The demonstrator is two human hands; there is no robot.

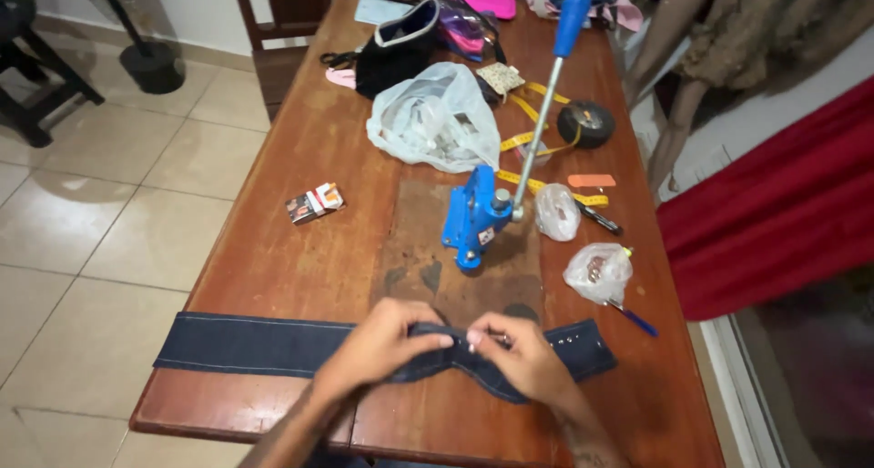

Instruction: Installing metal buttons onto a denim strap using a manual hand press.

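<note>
A long wooden table [300, 249] runs away from you; past its left edge lies a pale tiled floor [109, 222], with a dark stool [32, 67] far off in the corner. On the near left of the table lies the flat end of a dark blue denim strip [246, 344]; it stretches across the near edge from left to right. A bit further up sits a small box [315, 202], on its own and well apart from the strip.

Your left hand [382, 340] is closed on the strip near its middle, with the fingers curled over the top and the cloth bunched up under them; your right hand [521, 354] is just beside it, pinching the same strip, and the fingertips of both hands nearly touch. There may be a small metal bit between your fingers, but it is too tiny to tell. The right end of the strip has a row of little shiny dots on it.

Behind your hands stands a blue hand press [478, 218] with a long metal lever and a blue grip, tilted up to the right. Further back sits a big clear plastic bag [437, 117]; behind that is a black bag [396, 54]. Right of the press lie two small clear bags [557, 211] [598, 272], a yellow tape measure [533, 140], a black round thing [585, 124] and a blue pen [635, 320]. At the far right hangs a red cloth [774, 213].
</note>
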